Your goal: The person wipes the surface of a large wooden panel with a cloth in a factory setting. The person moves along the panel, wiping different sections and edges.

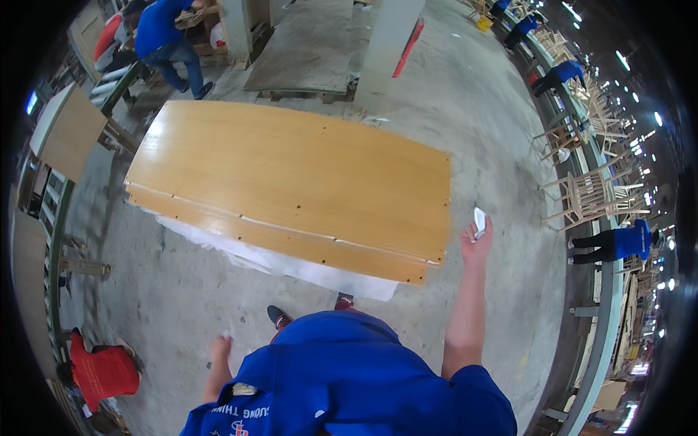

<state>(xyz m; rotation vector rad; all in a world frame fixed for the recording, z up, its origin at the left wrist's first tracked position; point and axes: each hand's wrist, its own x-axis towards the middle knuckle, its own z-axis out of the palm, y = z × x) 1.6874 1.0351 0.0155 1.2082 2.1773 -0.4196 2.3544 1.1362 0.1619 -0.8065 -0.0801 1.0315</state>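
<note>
A large glossy wooden panel [291,174] lies flat in front of me on a white sheet [320,272], its near edge showing stacked boards with small holes. My right hand [476,240] is raised beside the panel's right end and holds a small white piece [480,220], perhaps paper or cloth. My left hand [220,347] hangs low by my side over the concrete floor, blurred; it seems to touch something pale, but I cannot make it out. My blue shirt fills the bottom of the view.
A person in blue [171,40] bends at the back left near wooden pallets. A person in red [102,370] crouches at lower left. Grey boards [313,43] lie beyond the panel. Wooden chairs [589,192] and workers in blue line a conveyor on the right.
</note>
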